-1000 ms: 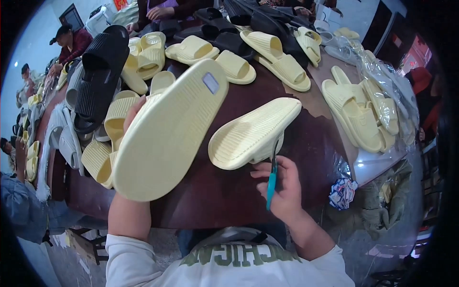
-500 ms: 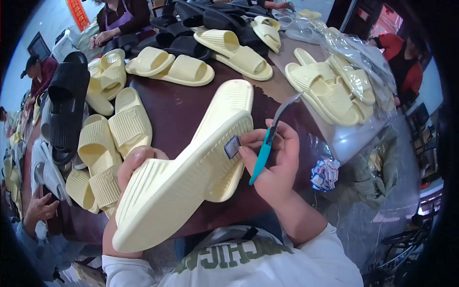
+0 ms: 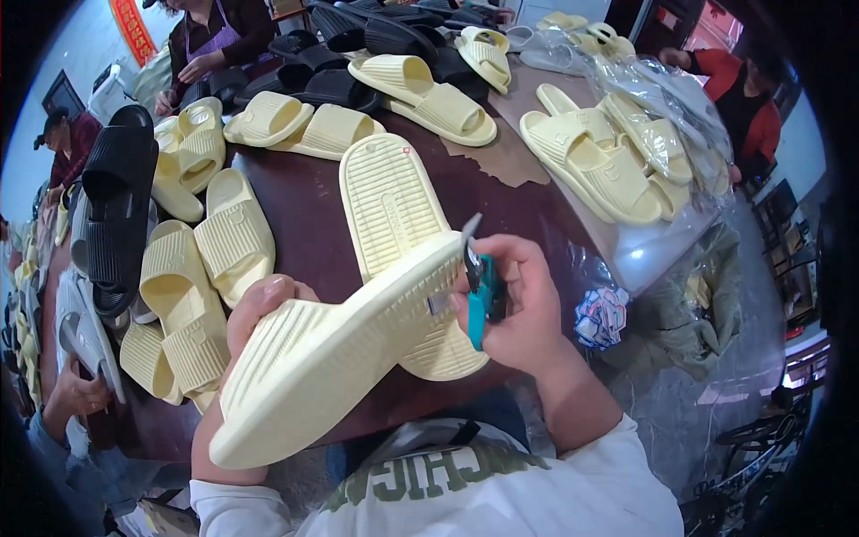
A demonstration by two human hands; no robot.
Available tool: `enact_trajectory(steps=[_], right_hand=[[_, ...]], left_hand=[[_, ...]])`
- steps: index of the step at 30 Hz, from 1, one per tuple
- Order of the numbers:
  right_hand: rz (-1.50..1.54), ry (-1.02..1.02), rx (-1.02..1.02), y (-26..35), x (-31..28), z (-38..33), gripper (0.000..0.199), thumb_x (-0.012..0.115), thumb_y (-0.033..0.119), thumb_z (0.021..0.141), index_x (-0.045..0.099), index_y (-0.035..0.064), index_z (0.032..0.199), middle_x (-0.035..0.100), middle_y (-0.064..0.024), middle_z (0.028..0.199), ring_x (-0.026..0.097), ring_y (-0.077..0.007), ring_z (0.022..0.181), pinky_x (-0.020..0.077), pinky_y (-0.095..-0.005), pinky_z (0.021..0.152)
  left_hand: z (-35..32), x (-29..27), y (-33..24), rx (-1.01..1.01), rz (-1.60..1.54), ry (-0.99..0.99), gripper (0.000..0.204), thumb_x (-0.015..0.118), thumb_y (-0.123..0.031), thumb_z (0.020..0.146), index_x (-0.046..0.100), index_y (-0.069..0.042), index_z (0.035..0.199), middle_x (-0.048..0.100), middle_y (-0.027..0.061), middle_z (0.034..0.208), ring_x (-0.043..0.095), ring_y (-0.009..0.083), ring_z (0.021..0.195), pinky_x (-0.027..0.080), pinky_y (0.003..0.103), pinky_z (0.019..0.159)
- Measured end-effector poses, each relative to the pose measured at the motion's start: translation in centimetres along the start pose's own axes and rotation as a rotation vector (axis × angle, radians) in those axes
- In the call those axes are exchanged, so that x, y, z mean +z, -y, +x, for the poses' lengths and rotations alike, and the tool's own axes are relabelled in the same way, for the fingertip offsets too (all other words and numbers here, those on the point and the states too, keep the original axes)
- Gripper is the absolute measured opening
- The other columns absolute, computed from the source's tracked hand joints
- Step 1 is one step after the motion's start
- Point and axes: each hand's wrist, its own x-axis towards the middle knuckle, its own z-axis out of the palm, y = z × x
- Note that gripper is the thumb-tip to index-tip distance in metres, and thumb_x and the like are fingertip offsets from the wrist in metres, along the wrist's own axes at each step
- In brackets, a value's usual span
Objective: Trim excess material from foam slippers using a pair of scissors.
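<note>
My left hand (image 3: 255,311) is closed around the strap end of a pale yellow slide slipper (image 3: 327,362), which is held tilted with its side and sole edge toward me. A second pale yellow slipper (image 3: 392,201) shows its ribbed sole behind it, crossing under the held one; whether my left hand also grips it is hidden. My right hand (image 3: 523,309) holds teal-handled snips (image 3: 479,309), their dark blade pointing up beside the held slipper's far end. A small blue-edged label (image 3: 439,304) is next to my right thumb, partly hidden, against the slippers.
Pairs of pale yellow slippers (image 3: 183,304) lie on the dark red table (image 3: 304,192) at left and along the back. Black slippers (image 3: 121,206) stand at left. Bagged slippers (image 3: 658,143) lie at right, near a bundle of labels (image 3: 601,318). Several other people are around the table.
The second slipper has swung leftward and now shows its sole. The snips have turned in my right hand, blade nearer the slipper. The label is now partly covered. My view has shifted slightly.
</note>
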Motion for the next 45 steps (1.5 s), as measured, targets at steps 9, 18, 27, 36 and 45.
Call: enact_trajectory(steps=[9,18,27,36,45], right_hand=[[0.234,-0.085,0.175,1.8,-6.8,-4.4,0.054,0.066,-0.006,0.067,0.038,0.0019,0.113,0.055,-0.0060,0.081,0.054,-0.0102,0.070,0.0461,-0.0231,0.062],[-0.275,-0.415,0.510,0.5,-15.9,-7.2,0.052,0.064,-0.005,0.068,0.041,0.0029,0.114,0.055,-0.0031,0.080,0.053,-0.0104,0.069,0.0431,-0.0232,0.062],[-0.514,-0.306,0.580,-2.4,-16.6,-8.3,0.048,0.065,-0.002,0.071,0.043,0.0044,0.113,0.059,-0.0042,0.081,0.055,-0.0113,0.075,0.0427,-0.0250,0.068],[-0.184,-0.554,0.377,-0.5,-10.8,-7.0,0.045,0.061,0.002,0.077,0.041,0.0035,0.117,0.061,-0.0094,0.090,0.056,-0.0114,0.068,0.0450,-0.0211,0.060],[0.470,-0.264,0.556,-1.0,-2.1,-2.8,0.040,0.053,0.013,0.088,0.035,0.0034,0.122,0.057,-0.0109,0.088,0.052,-0.0082,0.059,0.0429,-0.0197,0.046]], left_hand=[[0.7,0.0,-2.2,-0.116,-0.060,-0.413,0.030,0.043,-0.023,0.089,0.050,-0.005,0.067,0.059,0.0140,0.066,0.054,0.0186,0.048,0.045,0.031,0.045],[0.1,1.1,0.3,0.014,-0.063,-0.271,0.033,0.045,-0.025,0.087,0.043,-0.007,0.059,0.055,0.0131,0.057,0.053,0.0190,0.047,0.045,0.034,0.043],[-0.6,1.2,-0.5,-0.204,0.350,0.128,0.032,0.057,-0.023,0.080,0.058,0.005,0.065,0.061,0.0198,0.069,0.057,0.0179,0.053,0.046,0.027,0.048],[-0.1,2.1,-1.0,-0.270,0.359,0.282,0.035,0.057,-0.020,0.078,0.053,0.007,0.055,0.060,0.0205,0.068,0.053,0.0153,0.050,0.041,0.025,0.045],[-0.4,2.3,-3.5,0.029,0.379,0.598,0.037,0.058,-0.022,0.076,0.045,-0.005,0.046,0.057,0.0175,0.054,0.048,0.0217,0.037,0.036,0.030,0.035]])
